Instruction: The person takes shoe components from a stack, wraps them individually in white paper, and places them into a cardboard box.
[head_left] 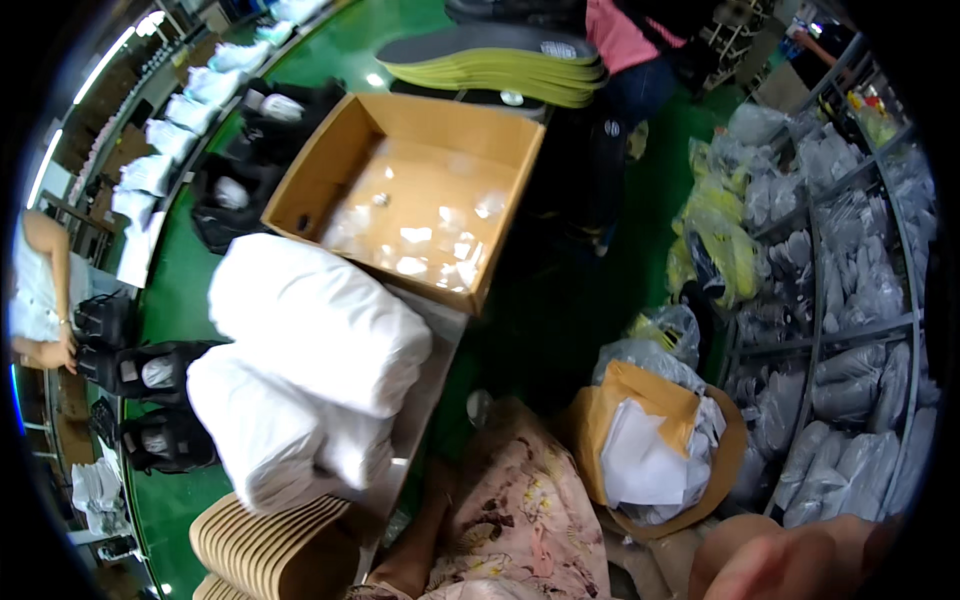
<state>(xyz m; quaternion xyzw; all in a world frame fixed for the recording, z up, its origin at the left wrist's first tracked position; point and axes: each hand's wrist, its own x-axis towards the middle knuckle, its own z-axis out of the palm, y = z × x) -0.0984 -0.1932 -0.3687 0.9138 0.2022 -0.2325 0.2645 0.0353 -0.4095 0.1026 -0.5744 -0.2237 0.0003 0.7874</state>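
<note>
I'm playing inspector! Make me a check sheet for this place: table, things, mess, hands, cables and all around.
Surface: grey table edge shows beside the white bundles.
Things at hand: the white bundles, piled together; a curved tan stack below them in view.
Clutter: shiny bits in an open cardboard box; white paper in another box.
Hands: left hand and right hand blurred, grip unclear.
Cables: nothing seen.
Surroundings: shelves of plastic-wrapped items, right.
</note>
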